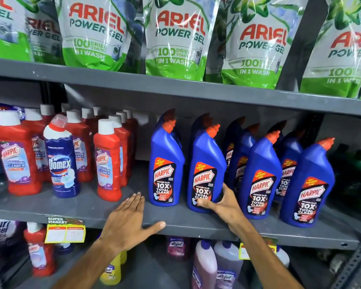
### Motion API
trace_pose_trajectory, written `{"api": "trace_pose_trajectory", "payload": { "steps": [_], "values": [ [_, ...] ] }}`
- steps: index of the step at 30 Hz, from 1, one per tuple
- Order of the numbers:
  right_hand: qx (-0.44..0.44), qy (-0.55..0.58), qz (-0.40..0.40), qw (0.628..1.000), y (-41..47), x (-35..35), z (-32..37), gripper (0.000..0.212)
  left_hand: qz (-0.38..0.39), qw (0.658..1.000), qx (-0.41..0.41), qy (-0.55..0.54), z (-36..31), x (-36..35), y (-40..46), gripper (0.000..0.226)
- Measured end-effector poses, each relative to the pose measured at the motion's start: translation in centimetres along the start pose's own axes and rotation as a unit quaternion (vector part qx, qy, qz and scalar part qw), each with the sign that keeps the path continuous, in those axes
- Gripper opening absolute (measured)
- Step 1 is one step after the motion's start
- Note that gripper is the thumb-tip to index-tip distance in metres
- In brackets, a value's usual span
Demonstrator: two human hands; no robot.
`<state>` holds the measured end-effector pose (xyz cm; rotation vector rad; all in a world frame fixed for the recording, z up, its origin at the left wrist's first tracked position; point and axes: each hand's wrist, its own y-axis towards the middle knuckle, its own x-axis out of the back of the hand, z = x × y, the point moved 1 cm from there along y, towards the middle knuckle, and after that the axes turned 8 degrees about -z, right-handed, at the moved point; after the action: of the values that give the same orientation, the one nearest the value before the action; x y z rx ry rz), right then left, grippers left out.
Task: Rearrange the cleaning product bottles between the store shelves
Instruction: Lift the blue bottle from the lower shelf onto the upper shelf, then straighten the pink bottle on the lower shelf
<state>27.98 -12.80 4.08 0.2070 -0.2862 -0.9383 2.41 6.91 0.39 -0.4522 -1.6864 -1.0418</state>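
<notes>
My right grip (215, 202) clamps the second blue Harpic bottle (204, 174) near the middle shelf (88, 207) front edge; left grip (127, 222) spread flat, empty. Next, lift it clear of its neighbours.

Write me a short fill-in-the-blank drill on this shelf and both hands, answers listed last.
1. The right hand grips a blue Harpic bottle near its ____.
2. The left hand lies flat and ____ on the middle shelf.
3. The lone Domex bottle stands among ____ Harpic bottles.
4. The top shelf holds ____ Power Gel pouches.

Missing words: base; empty; red; Ariel
</notes>
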Motion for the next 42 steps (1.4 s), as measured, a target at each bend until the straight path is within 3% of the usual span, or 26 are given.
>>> {"api": "trace_pose_trajectory", "payload": {
  "steps": [11, 14, 17, 18, 21, 24, 27, 33, 39, 42],
  "values": [
    [-0.020, 0.002, 0.031, 0.999, -0.3, 0.4, 0.4, 0.080, 0.027, 0.999, 0.006, -0.020, -0.2, 0.5, -0.1, 0.141],
    [-0.006, -0.035, -0.009, 0.999, -0.9, 0.2, 0.9, 0.095, 0.040, 0.999, 0.011, -0.027, -0.3, 1.2, -0.3, 0.141],
    [0.063, -0.078, -0.103, 0.990, -3.0, 0.0, 1.2, 0.108, 0.022, 0.999, 0.013, -0.031, -0.9, 1.8, -1.0, 0.137],
    [0.093, -0.083, -0.150, 0.981, -4.3, 0.0, 0.9, 0.101, -0.007, 0.999, 0.006, -0.039, -1.2, 1.9, -1.5, 0.132],
    [0.215, -0.112, -0.269, 0.932, -9.2, 0.0, -1.3, 0.054, -0.132, 0.986, -0.076, -0.066, -2.8, 0.8, -4.8, 0.107],
    [0.271, -0.155, -0.273, 0.910, -13.7, -0.5, -5.8, 0.029, -0.154, 0.966, -0.185, -0.095, -4.7, -2.9, -9.5, 0.095],
    [0.184, -0.190, -0.222, 0.939, -17.1, -1.3, -10.6, 0.032, -0.102, 0.966, -0.216, -0.100, -5.5, -7.3, -13.4, 0.093],
    [0.021, -0.200, -0.169, 0.965, -19.2, -2.1, -16.7, 0.057, 0.054, 0.986, -0.141, -0.071, -3.4, -15.3, -16.0, 0.106],
    [-0.068, -0.160, -0.201, 0.964, -18.3, -4.1, -21.4, 0.072, 0.146, 0.984, -0.088, -0.061, -1.3, -23.2, -15.0, 0.116],
    [-0.088, -0.160, -0.209, 0.961, -17.7, -4.8, -23.1, 0.072, 0.152, 0.983, -0.076, -0.064, -1.0, -26.5, -14.5, 0.120]
  ]
}}
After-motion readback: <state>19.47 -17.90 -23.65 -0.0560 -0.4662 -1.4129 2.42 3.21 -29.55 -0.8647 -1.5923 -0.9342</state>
